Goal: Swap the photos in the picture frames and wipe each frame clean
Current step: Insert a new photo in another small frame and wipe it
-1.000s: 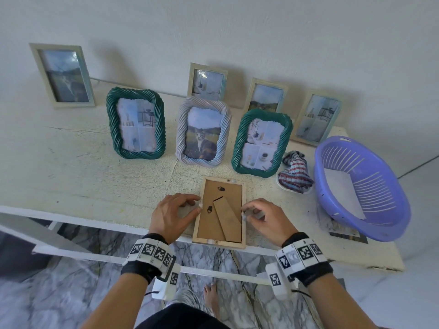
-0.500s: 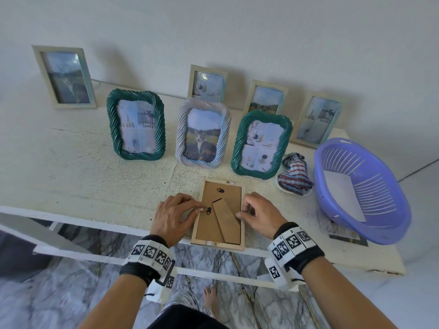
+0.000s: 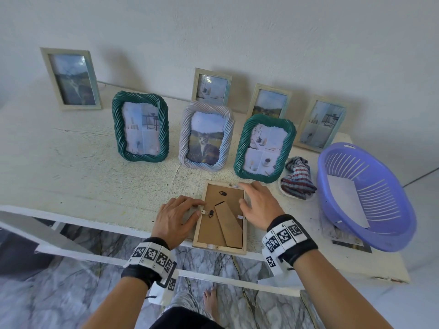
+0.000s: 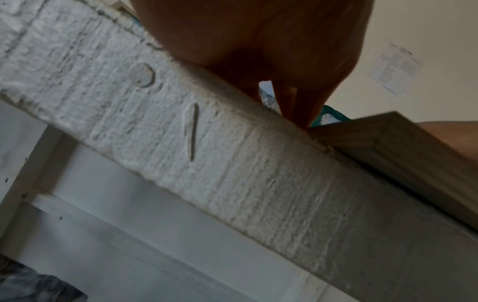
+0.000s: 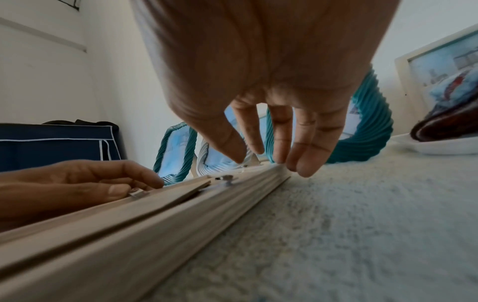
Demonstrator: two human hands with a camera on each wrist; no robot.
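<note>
We see a white table (image 3: 71,162) with a rough painted top, set against a wall. At its right end sits a purple slotted basket (image 3: 365,198), tilted, with a sheet of paper inside it. Along the back stand three twisted-rope frames, a green frame (image 3: 140,125), a pale lilac frame (image 3: 206,136) with a cat photo, and a second green frame (image 3: 264,148), with four plain pale frames behind them against the wall. A striped cloth (image 3: 298,178) lies bunched on a small white dish between the second green frame and the basket.

At the table's front edge a wooden frame (image 3: 222,216) lies face down, its brown backing board and folded stand up. Our left hand (image 3: 175,217) rests at the frame's left edge, fingers curled, thumb and forefinger pinching a small metal tab (image 3: 203,212). Our right hand (image 3: 257,205) hovers over the frame's right side, fingers spread and nearly straight, tips just at the rail (image 5: 258,177), holding nothing.
</note>
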